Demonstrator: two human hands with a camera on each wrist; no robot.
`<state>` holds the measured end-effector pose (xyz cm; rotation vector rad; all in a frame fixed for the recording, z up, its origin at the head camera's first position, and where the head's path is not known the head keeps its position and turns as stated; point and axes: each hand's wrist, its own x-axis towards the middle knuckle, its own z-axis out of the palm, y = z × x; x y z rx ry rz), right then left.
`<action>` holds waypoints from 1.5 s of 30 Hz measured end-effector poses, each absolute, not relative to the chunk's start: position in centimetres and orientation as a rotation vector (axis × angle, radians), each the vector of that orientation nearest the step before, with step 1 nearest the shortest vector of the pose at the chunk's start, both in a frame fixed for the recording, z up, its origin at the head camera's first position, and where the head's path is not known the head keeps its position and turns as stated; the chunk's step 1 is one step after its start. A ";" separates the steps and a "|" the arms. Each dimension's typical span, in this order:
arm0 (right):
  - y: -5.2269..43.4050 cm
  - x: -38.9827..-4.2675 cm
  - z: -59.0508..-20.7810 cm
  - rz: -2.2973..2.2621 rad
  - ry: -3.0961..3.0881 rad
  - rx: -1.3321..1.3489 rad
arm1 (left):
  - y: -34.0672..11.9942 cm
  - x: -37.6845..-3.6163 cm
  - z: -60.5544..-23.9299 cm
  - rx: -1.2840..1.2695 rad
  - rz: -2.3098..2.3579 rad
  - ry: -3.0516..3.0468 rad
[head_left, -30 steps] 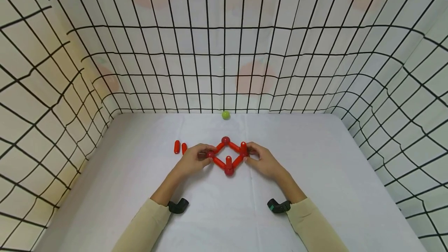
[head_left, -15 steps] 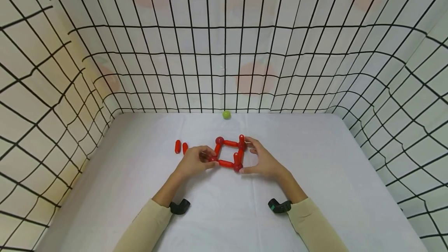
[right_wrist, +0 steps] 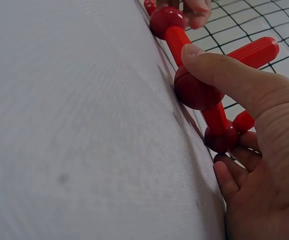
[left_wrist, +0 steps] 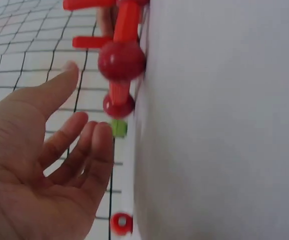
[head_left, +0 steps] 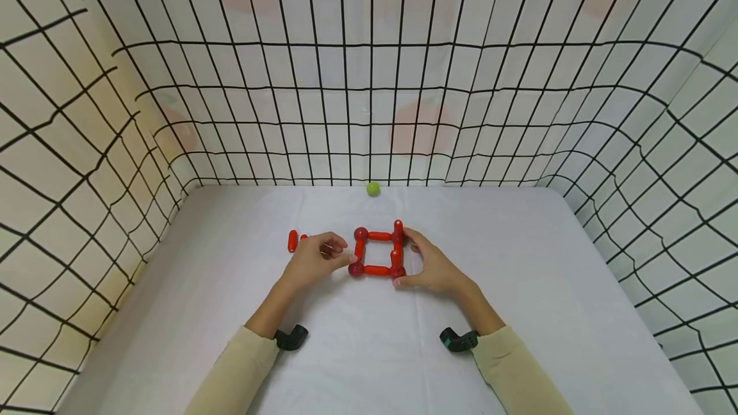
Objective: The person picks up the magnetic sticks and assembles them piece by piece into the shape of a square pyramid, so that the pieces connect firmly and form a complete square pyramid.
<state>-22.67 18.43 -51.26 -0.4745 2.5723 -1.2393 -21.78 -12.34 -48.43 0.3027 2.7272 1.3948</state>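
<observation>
A square frame of red rods [head_left: 377,270] joined by dark red balls lies on the white table. Two more rods stand upright from its right-hand balls. My right hand [head_left: 435,268] holds the right side, its thumb on the near ball [right_wrist: 199,90] and its fingers at the far ball [right_wrist: 221,137]. Beside the near left ball [head_left: 355,269] is my left hand [head_left: 314,258], fingers loosely bent and holding nothing. The left wrist view shows a gap between its thumb and that ball [left_wrist: 122,61].
One loose red rod [head_left: 293,241] lies left of my left hand; a second [head_left: 303,237] is partly hidden behind that hand. A green ball [head_left: 373,189] sits at the table's back edge. Black grid netting [head_left: 369,89] surrounds the back and sides.
The frame has turned from a diamond to square-on. My right hand's grip has widened from one corner to the right side. My left hand has let go of the left ball.
</observation>
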 end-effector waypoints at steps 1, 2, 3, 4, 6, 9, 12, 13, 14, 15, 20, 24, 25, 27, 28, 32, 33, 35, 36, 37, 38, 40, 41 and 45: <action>18.4 -22.7 -51.3 -1.242 2.571 -0.474 | -12.8 -21.9 -48.3 0.269 1.383 2.768; 18.4 -22.7 -51.3 -1.244 2.570 -0.473 | -13.3 -22.1 -48.2 0.232 1.368 2.813; 18.4 -22.7 -51.3 -1.245 2.568 -0.468 | -13.8 -22.2 -48.0 0.202 1.351 2.858; 18.4 -22.7 -51.2 -1.247 2.567 -0.467 | -14.3 -22.3 -47.9 0.169 1.331 2.905; 18.4 -22.6 -51.2 -1.251 2.560 -0.461 | -15.3 -22.6 -47.8 0.098 1.287 2.979; 18.4 -22.5 -51.1 -1.252 2.554 -0.444 | -16.5 -22.7 -47.8 -0.002 1.211 3.046; 18.4 -22.4 -51.0 -1.255 2.551 -0.441 | -17.3 -22.7 -47.9 -0.045 1.162 3.048; 18.4 -22.4 -50.9 -1.256 2.552 -0.443 | -17.5 -22.6 -47.9 -0.049 1.152 3.039; 18.3 -22.4 -50.9 -1.257 2.551 -0.444 | -17.6 -22.6 -47.9 -0.042 1.143 3.029; 18.3 -22.4 -50.9 -1.257 2.551 -0.445 | -17.6 -22.6 -47.8 -0.033 1.137 3.015; 18.3 -22.4 -50.8 -1.253 2.552 -0.441 | -17.2 -22.5 -47.7 0.002 1.108 2.976; 18.2 -22.3 -50.8 -1.254 2.553 -0.435 | -16.9 -22.5 -47.7 -0.013 1.064 2.991; 18.2 -22.3 -50.8 -1.252 2.557 -0.432 | -16.8 -22.5 -47.6 -0.019 1.051 2.994; 18.2 -22.3 -50.9 -1.247 2.563 -0.429 | -16.6 -22.5 -47.6 -0.021 1.021 3.002; 18.2 -22.4 -50.9 -1.245 2.565 -0.428 | -16.6 -22.5 -47.6 -0.015 1.009 3.006; 18.3 -22.3 -50.9 -1.240 2.567 -0.427 | -16.4 -22.5 -47.4 0.016 1.015 3.003; 18.3 -22.3 -50.9 -1.239 2.566 -0.428 | -16.4 -22.5 -47.4 0.021 1.027 2.994; 18.3 -22.4 -50.8 -1.239 2.565 -0.426 | -16.3 -22.5 -47.4 0.040 1.070 2.958; 18.3 -22.4 -50.8 -1.238 2.564 -0.426 | -16.3 -22.5 -47.4 0.055 1.101 2.927; 18.3 -22.4 -50.8 -1.236 2.564 -0.428 | -16.2 -22.6 -47.4 0.073 1.137 2.890; 18.4 -22.4 -50.8 -1.236 2.564 -0.431 | -16.2 -22.7 -47.5 0.108 1.178 2.847; 18.4 -22.5 -50.9 -1.235 2.563 -0.431 | -16.0 -22.7 -47.5 0.194 1.267 2.744; 18.4 -22.5 -50.9 -1.234 2.562 -0.432 | -15.8 -22.7 -47.5 0.244 1.311 2.690; 18.4 -22.5 -51.0 -1.231 2.566 -0.439 | -14.8 -22.6 -47.7 0.478 1.457 2.492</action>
